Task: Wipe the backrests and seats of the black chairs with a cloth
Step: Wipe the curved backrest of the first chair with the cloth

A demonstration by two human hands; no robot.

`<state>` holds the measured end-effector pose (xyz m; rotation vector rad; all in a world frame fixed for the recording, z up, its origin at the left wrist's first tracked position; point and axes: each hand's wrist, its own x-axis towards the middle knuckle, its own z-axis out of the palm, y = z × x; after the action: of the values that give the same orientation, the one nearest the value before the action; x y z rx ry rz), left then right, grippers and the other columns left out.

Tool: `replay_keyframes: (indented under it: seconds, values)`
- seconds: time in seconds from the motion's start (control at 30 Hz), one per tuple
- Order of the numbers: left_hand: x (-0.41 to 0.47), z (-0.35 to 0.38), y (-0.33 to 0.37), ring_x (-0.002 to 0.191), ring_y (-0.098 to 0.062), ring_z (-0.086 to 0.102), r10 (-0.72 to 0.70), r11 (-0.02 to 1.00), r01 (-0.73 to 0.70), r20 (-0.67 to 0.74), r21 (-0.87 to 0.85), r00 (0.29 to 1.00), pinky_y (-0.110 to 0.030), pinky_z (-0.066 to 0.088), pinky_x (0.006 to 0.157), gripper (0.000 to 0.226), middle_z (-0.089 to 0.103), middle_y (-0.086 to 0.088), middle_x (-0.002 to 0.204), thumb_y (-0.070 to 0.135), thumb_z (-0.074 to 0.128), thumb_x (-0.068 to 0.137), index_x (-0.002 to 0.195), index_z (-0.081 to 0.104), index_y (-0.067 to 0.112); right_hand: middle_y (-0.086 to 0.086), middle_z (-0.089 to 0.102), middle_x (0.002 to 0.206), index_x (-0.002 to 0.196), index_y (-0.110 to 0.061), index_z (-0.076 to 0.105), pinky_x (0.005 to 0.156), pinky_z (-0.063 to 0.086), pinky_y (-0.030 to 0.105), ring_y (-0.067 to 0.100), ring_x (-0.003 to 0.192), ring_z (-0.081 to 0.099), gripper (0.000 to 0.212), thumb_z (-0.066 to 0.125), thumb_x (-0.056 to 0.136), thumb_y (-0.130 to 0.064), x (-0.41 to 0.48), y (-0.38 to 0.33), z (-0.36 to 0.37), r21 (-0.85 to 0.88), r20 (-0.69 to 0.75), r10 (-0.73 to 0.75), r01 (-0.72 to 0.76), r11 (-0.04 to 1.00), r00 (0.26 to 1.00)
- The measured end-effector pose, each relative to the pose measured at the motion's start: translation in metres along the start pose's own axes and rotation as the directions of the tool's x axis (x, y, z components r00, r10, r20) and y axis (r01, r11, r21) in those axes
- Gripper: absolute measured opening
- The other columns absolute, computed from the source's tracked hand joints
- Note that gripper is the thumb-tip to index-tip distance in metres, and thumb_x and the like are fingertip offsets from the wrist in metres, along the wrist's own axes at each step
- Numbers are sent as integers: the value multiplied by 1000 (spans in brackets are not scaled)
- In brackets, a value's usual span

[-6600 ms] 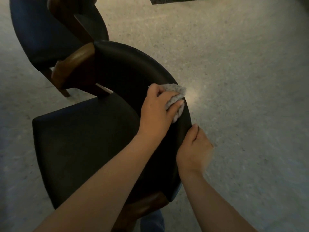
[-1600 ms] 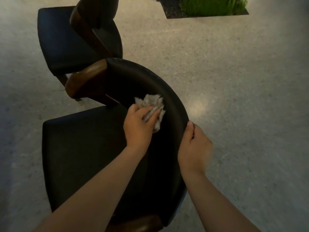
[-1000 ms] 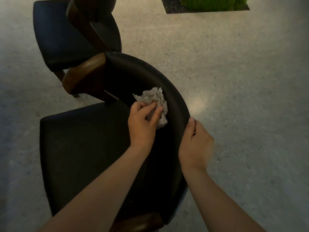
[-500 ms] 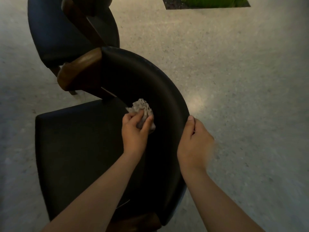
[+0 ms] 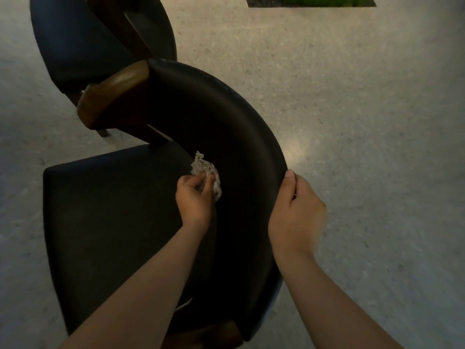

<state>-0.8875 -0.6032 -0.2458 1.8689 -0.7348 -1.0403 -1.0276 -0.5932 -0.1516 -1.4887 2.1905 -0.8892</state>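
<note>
A pale speckled floor (image 5: 352,122) fills the room, bearing a second dark chair (image 5: 75,41) behind the black chair (image 5: 113,210), whose curved backrest (image 5: 226,127) the right hand (image 5: 297,210) grips at its rim while the left hand (image 5: 195,197) pinches a crumpled cloth (image 5: 205,168) low against its inner face.

speckled grey floor (image 5: 352,96) | bright glare patch (image 5: 298,149) | green planter strip (image 5: 312,1) at top edge

Black chair (image 5: 226,137) with brown wooden arm (image 5: 113,94), seemingly pale grey cloth (image 5: 205,170), speckled grey floor (image 5: 364,109).
</note>
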Motion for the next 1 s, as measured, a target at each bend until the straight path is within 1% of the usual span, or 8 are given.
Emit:
replay_keyframes:
  seconds: [0.1,0.2,0.3,0.4,0.53,0.73,0.9,1.0]
  values:
    - [5,-1,-5,91,-1,54,-37,999,37,3,20,999,-3,43,70,27,53,0,118,21,61,94,118,64,8,-11,35,48,61,-27,42,47,23,20,7,41,31,42,35,100,-40,0,-1,1,-6,6,1,-1,1000,1000]
    - [11,-10,-19,103,-10,58,-220,975,217,84,42,972,-22,48,86,33,54,-5,125,21,63,93,124,59,10,-11,36,49,62,-26,44,47,24,20,7,42,32,41,34,99,-40,0,-1,1,-7,2,4,-4,1000,1000]
    - [1,-18,-32,102,-14,61,-312,948,298,141,114,940,-31,54,86,28,56,-5,121,22,64,91,118,59,14,-11,37,48,62,-26,45,46,23,19,7,41,32,41,36,101,-37,-1,1,2,-17,-4,0,0,1000,1000]
    - [-14,-23,-23,101,-10,59,-110,981,97,69,167,992,-33,51,94,24,52,3,113,22,63,92,115,65,15,-11,36,47,63,-26,47,46,21,17,6,39,31,40,39,102,-34,-1,2,2,-41,-19,-7,6,999,1000]
    - [-19,-33,22,100,2,55,164,984,-166,31,66,986,-12,49,84,30,48,14,110,24,63,91,122,61,22,-12,36,47,65,-26,47,46,20,19,5,40,32,38,40,101,-33,-1,1,2,-60,-32,-8,6,998,999]
    - [-22,-16,107,102,10,47,577,800,-590,133,105,806,-4,37,91,33,47,5,113,22,68,89,121,64,15,-8,47,53,70,-21,53,46,21,24,9,45,42,38,38,102,-33,1,0,3,-54,-44,-26,23,998,999]
    - [-18,16,129,98,-6,49,562,780,-603,238,164,792,-12,41,94,41,42,7,106,27,74,85,122,66,12,5,60,64,78,-14,61,51,29,28,24,54,54,51,25,96,-46,2,4,7,-65,-47,-54,51,997,997]
    - [-13,23,131,94,-4,49,537,797,-577,231,177,812,-11,41,91,40,43,6,107,30,75,84,119,68,13,8,63,67,81,-13,63,53,29,28,28,56,57,54,23,94,-47,2,4,7,-84,-59,-60,55,995,996]
